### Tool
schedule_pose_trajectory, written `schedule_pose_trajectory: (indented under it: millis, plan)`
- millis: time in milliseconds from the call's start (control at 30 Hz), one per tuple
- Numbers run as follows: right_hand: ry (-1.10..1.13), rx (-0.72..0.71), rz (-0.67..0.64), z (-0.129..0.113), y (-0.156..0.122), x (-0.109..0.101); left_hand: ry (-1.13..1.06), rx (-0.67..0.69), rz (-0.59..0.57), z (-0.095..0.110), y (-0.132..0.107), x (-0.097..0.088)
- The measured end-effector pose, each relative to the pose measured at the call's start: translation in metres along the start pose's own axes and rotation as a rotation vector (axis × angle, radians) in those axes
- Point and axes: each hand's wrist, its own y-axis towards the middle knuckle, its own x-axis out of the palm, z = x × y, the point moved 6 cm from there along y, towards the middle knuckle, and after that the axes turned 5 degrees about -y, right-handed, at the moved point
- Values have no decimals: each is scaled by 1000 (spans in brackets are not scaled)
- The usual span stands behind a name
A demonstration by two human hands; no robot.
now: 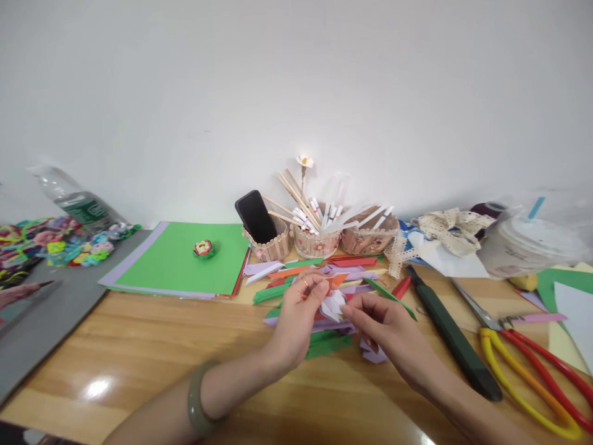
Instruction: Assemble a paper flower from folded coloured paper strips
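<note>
Between my two hands is a small folded-paper piece (332, 305), white and pale lilac with an orange part at its top. My left hand (299, 315) is closed on its left side, wearing a ring and, at the wrist, a green bangle. With thumb and index finger pinched, my right hand (386, 321) touches the piece's right edge. Fingers hide part of its shape. Beneath and behind lie folded paper strips (328, 346) in green, purple, orange and red. A lilac folded piece (372, 352) rests on the table under my right hand.
Green sheets (185, 259) carry a small paper flower (204, 249) at left. Three wooden baskets (317, 244) stand by the wall with a phone (256, 216), sticks and markers. Scissors (519, 346), a dark green cutter (454, 334) and a plastic cup (532, 241) lie right. Another person's hand (18, 294) shows far left.
</note>
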Motion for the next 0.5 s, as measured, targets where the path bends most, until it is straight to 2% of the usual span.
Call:
schedule_pose_trajectory:
  millis: [400, 467, 500]
  plan:
    - [-76, -57, 10, 0, -2, -1, -211, -142, 28, -3, 0, 1]
    - [-122, -142, 74, -3, -3, -6, -278, -182, 89, -3, 2, -3]
    - [-161, -229, 138, -6, -4, -10, -314, -205, 118, -2, 2, -5]
